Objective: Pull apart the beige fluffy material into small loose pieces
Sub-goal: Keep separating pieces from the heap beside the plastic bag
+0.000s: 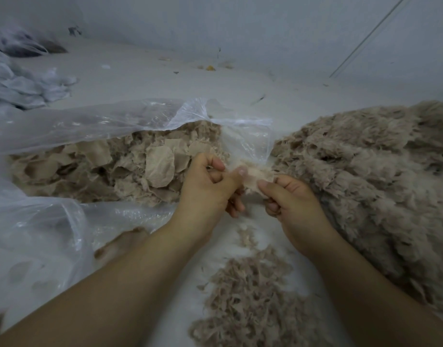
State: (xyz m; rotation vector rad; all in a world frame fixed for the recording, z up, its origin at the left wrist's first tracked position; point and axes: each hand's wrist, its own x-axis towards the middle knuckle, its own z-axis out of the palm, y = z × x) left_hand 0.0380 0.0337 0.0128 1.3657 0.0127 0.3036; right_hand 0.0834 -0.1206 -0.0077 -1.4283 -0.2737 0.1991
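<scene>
Mid-tear. Left hand (210, 186) and right hand (290, 196) each pinch one small beige piece (255, 175) at frame centre, between bagged scraps (103, 169) and fluffed heap (365, 171). Next, likely: pull apart, drop shreds onto lower pile (250, 296).

One wide-angle camera sits on my head, looking forward and down along my forearms. It is close over my left hand (210, 186) and right hand (294, 199); the far wall (265, 26) curves across the top.
</scene>
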